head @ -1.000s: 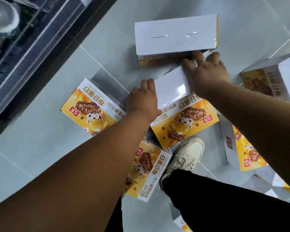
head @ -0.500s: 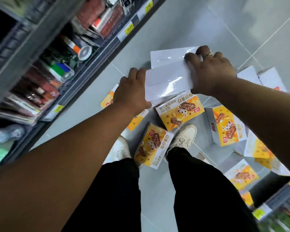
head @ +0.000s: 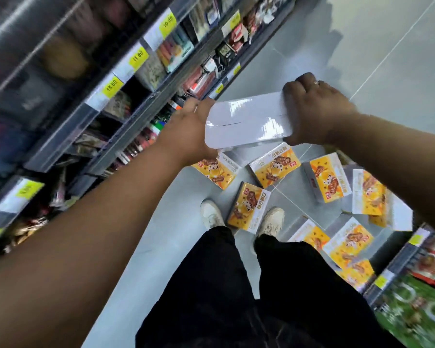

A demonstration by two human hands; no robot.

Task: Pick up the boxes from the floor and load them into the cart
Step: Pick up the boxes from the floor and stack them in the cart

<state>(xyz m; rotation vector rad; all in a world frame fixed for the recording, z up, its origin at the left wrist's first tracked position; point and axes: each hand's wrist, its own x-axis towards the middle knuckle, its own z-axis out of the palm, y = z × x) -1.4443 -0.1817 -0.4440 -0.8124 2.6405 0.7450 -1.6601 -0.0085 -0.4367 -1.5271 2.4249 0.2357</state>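
Observation:
I hold a box (head: 246, 121) in the air between both hands, its glossy white side facing me. My left hand (head: 186, 129) presses against its left end, fingers hidden behind it. My right hand (head: 317, 109) grips its right end, fingers curled over the far edge. Several yellow boxes lie scattered on the grey floor below: one (head: 216, 172) under my left wrist, one (head: 274, 164) beneath the held box, one (head: 249, 209) between my shoes, more to the right (head: 327, 179). No cart is in view.
A shop shelf (head: 106, 96) with yellow price tags and packed goods runs along the left. Another shelf edge (head: 399, 262) sits at the lower right. My white shoes (head: 211, 214) stand on the tiled floor (head: 387, 59), which stretches away ahead.
I have risen from the floor, lifting the white-sided box up with both hands. The view has swung up, so the left shelf now fills more of the frame.

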